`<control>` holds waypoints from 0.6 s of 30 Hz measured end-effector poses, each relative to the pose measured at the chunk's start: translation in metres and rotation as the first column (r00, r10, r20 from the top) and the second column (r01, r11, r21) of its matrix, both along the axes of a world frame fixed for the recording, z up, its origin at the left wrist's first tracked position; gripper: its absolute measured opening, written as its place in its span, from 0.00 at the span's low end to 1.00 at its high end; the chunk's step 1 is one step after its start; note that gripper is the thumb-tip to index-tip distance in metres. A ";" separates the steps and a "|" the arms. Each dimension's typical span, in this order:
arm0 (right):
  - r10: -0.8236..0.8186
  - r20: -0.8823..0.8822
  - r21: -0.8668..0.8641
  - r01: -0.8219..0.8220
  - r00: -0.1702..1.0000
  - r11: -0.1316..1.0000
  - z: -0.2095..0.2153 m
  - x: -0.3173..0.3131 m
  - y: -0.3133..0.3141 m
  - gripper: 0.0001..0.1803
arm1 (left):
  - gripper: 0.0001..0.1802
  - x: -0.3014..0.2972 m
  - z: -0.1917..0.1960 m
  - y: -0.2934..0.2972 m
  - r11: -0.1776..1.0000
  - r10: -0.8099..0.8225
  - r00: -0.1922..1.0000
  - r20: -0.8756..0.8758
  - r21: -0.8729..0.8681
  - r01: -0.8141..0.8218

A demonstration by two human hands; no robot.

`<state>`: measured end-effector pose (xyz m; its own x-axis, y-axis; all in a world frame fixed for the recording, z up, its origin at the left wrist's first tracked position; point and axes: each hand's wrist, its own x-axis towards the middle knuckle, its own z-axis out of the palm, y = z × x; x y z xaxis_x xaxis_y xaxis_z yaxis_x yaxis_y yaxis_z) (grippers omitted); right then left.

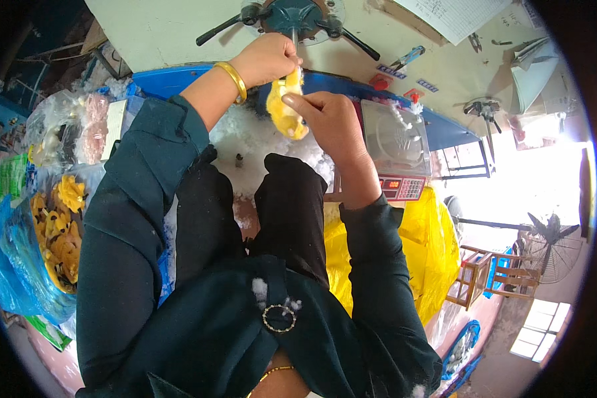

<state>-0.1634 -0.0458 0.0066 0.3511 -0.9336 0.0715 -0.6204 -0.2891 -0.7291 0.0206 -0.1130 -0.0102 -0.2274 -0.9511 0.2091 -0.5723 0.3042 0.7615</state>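
Observation:
A small yellow plush toy (284,111) with a pale patch hangs between my hands, just below a thin metal nozzle on a dark green machine (294,18). My left hand (270,58) pinches the toy's upper end close to that nozzle; its fingertips partly hide the spot, so whether the nozzle sits inside cannot be told. From the right, my right hand (328,119) grips the toy's side, thumb across the front. White fluffy stuffing (242,136) lies below the toy, around my knees.
A digital scale (398,142) stands at the right, above a yellow plastic bag (428,249). At the left, a blue bag (20,265) holds several yellow plush pieces (60,232). Snips (408,58) and papers (454,16) lie on the machine panel. A fan (549,245) stands far right.

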 end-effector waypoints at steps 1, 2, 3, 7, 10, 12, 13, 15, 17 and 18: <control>-0.017 -0.017 -0.007 0.017 1.000 1.000 -0.002 0.001 0.002 0.28 | 0.15 0.000 -0.004 0.003 1.000 -0.005 1.000 -0.017 -0.028 0.004; -0.033 -0.033 -0.014 0.033 0.999 0.999 -0.005 0.003 0.006 0.28 | 0.15 -0.001 -0.011 0.010 0.998 -0.010 0.999 -0.034 -0.056 0.008; -0.053 -0.047 -0.023 0.052 0.997 0.998 -0.009 0.005 0.009 0.29 | 0.15 -0.003 -0.014 0.017 0.996 -0.019 0.999 -0.048 -0.085 0.015; -0.108 -0.058 -0.045 0.105 0.992 0.993 -0.017 0.006 0.021 0.27 | 0.14 -0.016 -0.007 0.055 0.997 0.030 0.998 0.049 -0.078 -0.026; -0.045 0.032 -0.106 0.048 0.998 0.993 -0.033 -0.001 0.024 0.23 | 0.13 -0.023 -0.005 0.075 0.996 0.043 0.998 0.039 -0.080 -0.040; 0.006 0.069 -0.113 0.002 0.998 0.994 -0.039 -0.008 0.022 0.21 | 0.14 -0.026 -0.007 0.084 0.988 0.067 0.997 0.031 -0.138 -0.062; 0.025 0.094 -0.109 -0.015 0.995 0.994 -0.041 -0.012 0.020 0.20 | 0.15 -0.026 -0.007 0.086 0.991 0.061 0.997 0.047 -0.122 -0.055; 0.091 0.250 -0.036 -0.085 0.964 0.996 -0.049 -0.025 0.010 0.15 | 0.16 -0.026 -0.005 0.089 0.995 0.046 0.996 0.082 -0.095 -0.038; 0.124 0.327 0.165 -0.186 0.937 0.969 -0.065 -0.047 -0.027 0.11 | 0.19 -0.022 -0.010 0.082 0.993 0.058 0.995 0.076 -0.108 -0.050; 0.186 0.275 0.168 -0.237 0.943 0.957 -0.061 -0.048 -0.042 0.09 | 0.19 -0.019 -0.008 0.080 0.993 0.084 0.995 0.060 -0.083 -0.079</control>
<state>-0.2114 -0.0876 -0.0539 0.5361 -0.8441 0.0075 -0.3475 -0.2287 -0.9094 0.0018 -0.0328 -0.0180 -0.1647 -0.9477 0.2733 -0.6439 0.3132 0.6981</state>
